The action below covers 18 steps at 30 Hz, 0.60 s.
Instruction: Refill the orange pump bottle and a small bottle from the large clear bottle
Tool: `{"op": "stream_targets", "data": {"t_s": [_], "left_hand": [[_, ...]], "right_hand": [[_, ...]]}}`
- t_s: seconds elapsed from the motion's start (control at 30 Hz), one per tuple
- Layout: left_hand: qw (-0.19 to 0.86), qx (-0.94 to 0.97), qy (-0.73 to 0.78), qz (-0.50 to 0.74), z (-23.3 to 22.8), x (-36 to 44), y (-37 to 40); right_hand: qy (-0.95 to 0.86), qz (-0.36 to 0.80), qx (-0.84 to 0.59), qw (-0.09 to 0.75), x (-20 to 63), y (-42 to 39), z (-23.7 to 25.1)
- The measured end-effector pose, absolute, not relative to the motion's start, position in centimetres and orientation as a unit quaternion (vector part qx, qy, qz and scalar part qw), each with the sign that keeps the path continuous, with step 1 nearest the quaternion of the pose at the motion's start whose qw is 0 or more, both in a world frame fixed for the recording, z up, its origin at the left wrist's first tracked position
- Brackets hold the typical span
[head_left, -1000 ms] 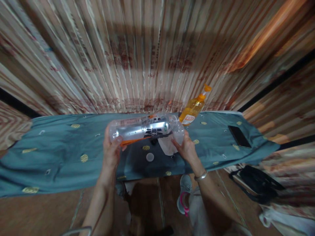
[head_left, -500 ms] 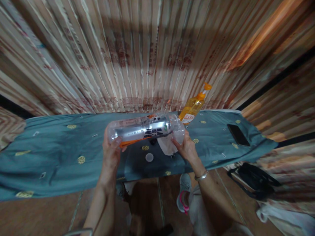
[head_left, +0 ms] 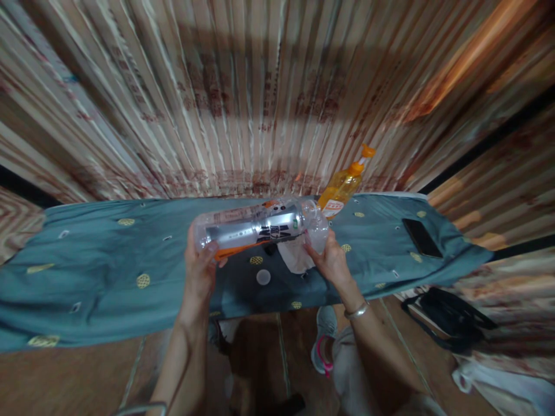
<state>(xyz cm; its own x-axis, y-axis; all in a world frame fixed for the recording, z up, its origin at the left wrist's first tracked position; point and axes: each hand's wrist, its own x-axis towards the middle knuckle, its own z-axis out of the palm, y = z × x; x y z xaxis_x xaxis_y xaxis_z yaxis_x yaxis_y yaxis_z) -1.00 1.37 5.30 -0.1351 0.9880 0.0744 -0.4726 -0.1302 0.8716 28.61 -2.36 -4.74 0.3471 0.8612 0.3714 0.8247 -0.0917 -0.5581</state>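
Both my hands grip the clear plastic bottle with its silver label (head_left: 255, 228) — left hand (head_left: 200, 270) at the base, right hand (head_left: 330, 260) near the neck, now tilted slightly higher.

table (head_left: 108, 271): standing before the curtain (head_left: 260, 86)
pump bottle (head_left: 342, 188): standing at the table's back edge, right of centre
phone (head_left: 421, 237): lying at the right end
bottle cap (head_left: 263, 277): lying below the held plastic bottle (head_left: 255, 228)
bag (head_left: 446, 320): lying on the floor, right

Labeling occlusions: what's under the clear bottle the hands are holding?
Under the bottle, on the teal cloth: a white rag, a small white cap and a dark item, partly hidden by the bottle, so unidentifiable.
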Motion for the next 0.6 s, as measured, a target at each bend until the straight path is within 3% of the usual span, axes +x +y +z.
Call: {"op": "stream_targets", "data": {"t_s": [0.6], "left_hand": [[0.550, 0.359, 0.363, 0.660, 5.12, -1.05, 1.13]], "right_hand": [[-0.566, 0.028, -0.746, 0.350, 28.55, -2.25, -4.78]]}}
